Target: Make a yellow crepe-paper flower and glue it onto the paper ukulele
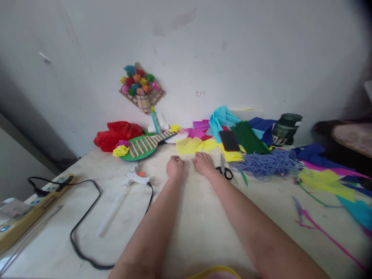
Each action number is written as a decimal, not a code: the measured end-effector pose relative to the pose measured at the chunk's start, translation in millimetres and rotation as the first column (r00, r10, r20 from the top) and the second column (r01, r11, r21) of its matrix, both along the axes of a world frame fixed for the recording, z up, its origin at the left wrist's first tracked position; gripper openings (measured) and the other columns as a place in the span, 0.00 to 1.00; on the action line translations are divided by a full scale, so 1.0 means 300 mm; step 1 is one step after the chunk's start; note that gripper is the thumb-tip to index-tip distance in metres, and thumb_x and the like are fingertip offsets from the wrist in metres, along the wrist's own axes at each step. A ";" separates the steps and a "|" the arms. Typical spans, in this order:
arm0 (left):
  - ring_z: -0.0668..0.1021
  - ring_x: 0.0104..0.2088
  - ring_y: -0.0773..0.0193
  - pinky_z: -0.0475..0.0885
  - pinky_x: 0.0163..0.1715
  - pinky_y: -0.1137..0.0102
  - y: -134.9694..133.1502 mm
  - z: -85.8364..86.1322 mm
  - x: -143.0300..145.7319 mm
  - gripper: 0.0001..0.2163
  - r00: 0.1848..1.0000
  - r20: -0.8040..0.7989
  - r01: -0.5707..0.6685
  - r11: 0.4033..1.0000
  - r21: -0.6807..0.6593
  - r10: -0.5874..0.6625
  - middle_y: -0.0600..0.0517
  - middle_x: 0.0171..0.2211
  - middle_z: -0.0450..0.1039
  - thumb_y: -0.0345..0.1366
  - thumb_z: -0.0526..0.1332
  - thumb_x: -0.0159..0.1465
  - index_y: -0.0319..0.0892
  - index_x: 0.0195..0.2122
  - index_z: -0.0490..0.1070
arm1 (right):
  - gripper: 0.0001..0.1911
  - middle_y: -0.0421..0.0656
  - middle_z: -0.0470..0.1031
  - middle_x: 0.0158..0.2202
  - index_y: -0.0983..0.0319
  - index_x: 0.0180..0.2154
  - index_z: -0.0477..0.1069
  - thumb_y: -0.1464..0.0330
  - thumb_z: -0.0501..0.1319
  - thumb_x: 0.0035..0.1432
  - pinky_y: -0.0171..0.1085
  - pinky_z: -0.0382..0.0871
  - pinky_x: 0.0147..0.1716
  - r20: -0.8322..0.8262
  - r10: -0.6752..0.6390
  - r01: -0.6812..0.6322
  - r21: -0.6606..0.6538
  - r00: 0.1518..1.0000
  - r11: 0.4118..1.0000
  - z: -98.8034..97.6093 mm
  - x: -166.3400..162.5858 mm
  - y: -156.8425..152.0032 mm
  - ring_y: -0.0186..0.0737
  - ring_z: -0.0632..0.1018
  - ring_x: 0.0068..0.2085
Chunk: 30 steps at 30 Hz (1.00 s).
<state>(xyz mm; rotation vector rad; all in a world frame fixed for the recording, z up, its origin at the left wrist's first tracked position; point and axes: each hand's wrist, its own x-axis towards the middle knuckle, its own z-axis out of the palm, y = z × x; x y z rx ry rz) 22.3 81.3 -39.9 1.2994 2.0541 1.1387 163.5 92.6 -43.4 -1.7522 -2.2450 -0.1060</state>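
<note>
My left hand (pixel 175 166) rests on the table with its fingers curled closed; a small pale bit shows at the fingertips, too small to name. Just to its right, my right hand (pixel 202 162) lies palm down with fingers stretched forward, touching or almost touching the edge of the yellow crepe paper (pixel 189 145). Black-handled scissors (pixel 224 169) lie beside the right wrist. A white hot glue gun (pixel 136 177), with a glue stick and black cord, sits left of my left hand. Behind it is a green guitar-shaped craft (pixel 142 148) with pink strips and paper flowers.
A yellow power strip (pixel 37 203) lies at left. Purple-blue string (pixel 269 163), a phone (pixel 229 140), folded dark green paper (pixel 250 138) and a dark jar (pixel 286 130) stand or lie at right. A red bag (pixel 116 135) and glue tube (pixel 156 121) are behind; a flower craft (pixel 142 85) hangs above.
</note>
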 end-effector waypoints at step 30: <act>0.76 0.48 0.50 0.72 0.48 0.57 -0.057 0.025 0.004 0.17 0.197 0.813 0.478 0.778 0.408 -0.547 0.41 0.43 0.76 0.31 0.65 0.51 0.34 0.43 0.72 | 0.21 0.44 0.76 0.25 0.63 0.31 0.72 0.51 0.60 0.48 0.37 0.69 0.25 -0.965 -0.246 -0.289 -0.209 -0.095 0.934 0.041 0.038 0.021 0.41 0.76 0.27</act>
